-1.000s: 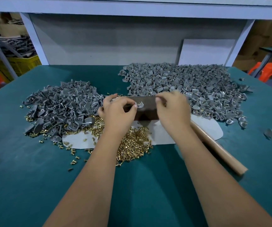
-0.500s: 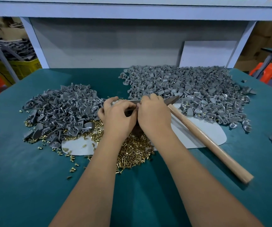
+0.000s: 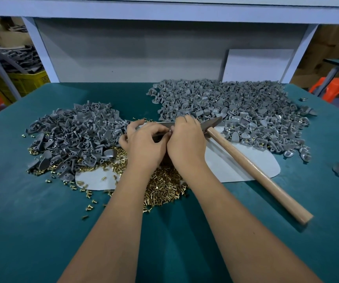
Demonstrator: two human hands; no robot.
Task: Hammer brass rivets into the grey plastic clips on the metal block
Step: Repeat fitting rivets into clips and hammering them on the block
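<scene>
Head view: both hands [image 3: 165,144] pinch over block [image 3: 160,125].

Evenly and rather dimly lit from above, with a cool bluish cast. Soft shadows beneath both forearms on the tabletop [image 3: 31,231]. Wide-angle bowing toward the edges; slight softness throughout, no glare.

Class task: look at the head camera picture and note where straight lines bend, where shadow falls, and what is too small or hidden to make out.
Head view: wide-angle bend curves the table edges; the hammer handle casts a shadow beside it; the left hand and right hand hide the metal block, so their pinch is unclear.
</scene>
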